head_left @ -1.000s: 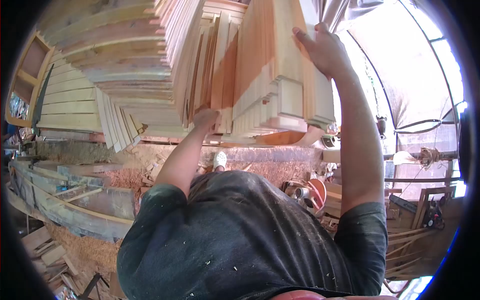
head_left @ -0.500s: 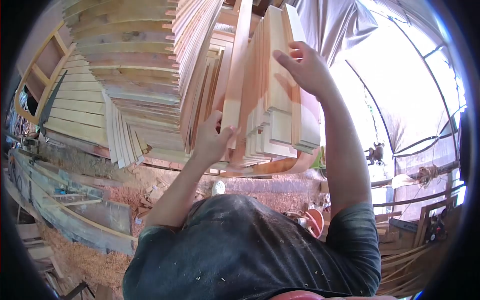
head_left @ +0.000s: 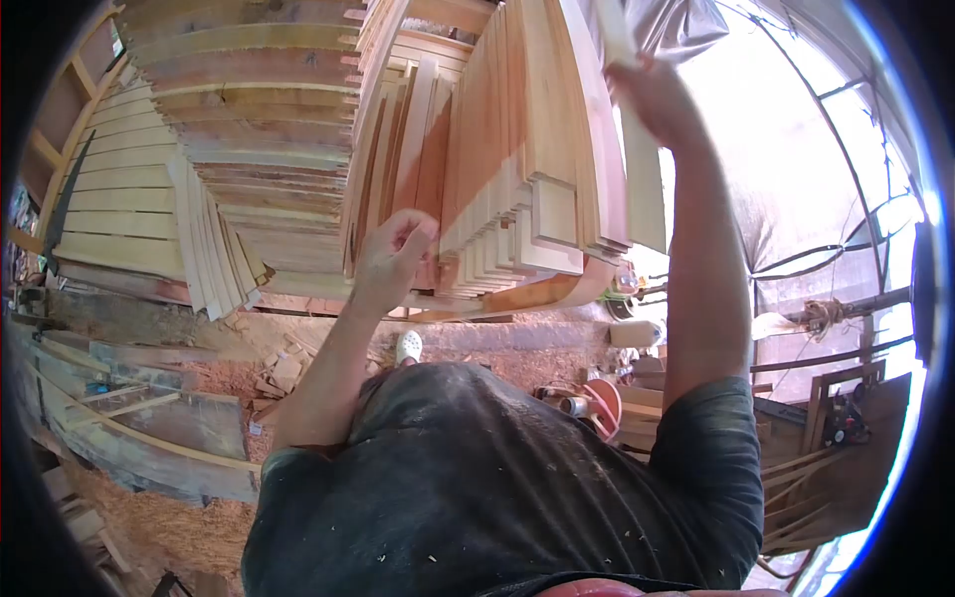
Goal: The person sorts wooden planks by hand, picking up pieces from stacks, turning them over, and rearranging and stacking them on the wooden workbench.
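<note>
Right hand [head_left: 657,99] pinches one pale wooden plank [head_left: 645,189]; left hand [head_left: 391,257], loosely half-curled, has one row of boards [head_left: 489,174] just rightward.

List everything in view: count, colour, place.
Loose board: one, pale, in right hand
Upright boards: many, pale to reddish, centre top
Plank stack: one, tan, upper left
Slatted panel: one, pale yellow, far left
Curved wood piece: one, orange-brown, by upright boards
Wood scraps: several, tan, lower left
Disc-shaped part: one, reddish, lower right of centre
Sheeting: count unclear, whitish, right
Tied bundle: one, tan, right
Clog: one, white, below centre
Shirt: one, dark, bottom centre
Left hand: one, bare, by upright boards
Right hand: one, bare, at loose board
</note>
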Demonstrator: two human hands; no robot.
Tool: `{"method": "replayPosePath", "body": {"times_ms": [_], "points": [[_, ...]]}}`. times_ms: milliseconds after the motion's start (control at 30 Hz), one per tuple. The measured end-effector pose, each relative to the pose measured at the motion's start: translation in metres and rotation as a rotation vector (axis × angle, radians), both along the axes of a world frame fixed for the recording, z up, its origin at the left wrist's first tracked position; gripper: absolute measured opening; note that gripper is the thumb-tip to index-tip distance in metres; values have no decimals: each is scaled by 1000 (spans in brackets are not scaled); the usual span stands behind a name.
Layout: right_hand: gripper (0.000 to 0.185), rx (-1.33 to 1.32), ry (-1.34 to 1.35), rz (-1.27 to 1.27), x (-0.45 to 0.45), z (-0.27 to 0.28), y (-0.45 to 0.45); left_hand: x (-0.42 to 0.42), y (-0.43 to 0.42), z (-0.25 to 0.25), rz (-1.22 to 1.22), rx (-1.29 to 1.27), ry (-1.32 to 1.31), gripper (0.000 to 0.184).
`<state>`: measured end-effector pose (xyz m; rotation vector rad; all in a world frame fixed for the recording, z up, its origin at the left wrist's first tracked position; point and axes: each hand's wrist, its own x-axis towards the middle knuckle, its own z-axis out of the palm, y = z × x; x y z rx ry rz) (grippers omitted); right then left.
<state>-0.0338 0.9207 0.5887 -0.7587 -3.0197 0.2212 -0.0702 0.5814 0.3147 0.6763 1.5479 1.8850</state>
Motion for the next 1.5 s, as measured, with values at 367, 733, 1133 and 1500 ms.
{"method": "replayPosePath", "body": {"times_ms": [367,733,1133,1500], "points": [[56,4,448,-84,11,-73,-3,28,2,-154,26,-486,207,16],[63,-67,369,-163,3,-63,-24,23,14,-176,71,-444,140,19],[70,-178,258,-343,-5,-44,-28,31,2,-185,32,-390,147,23],[67,-173,248,-348,-9,-43,-9,32,-5,-186,40,-449,204,25]]}}
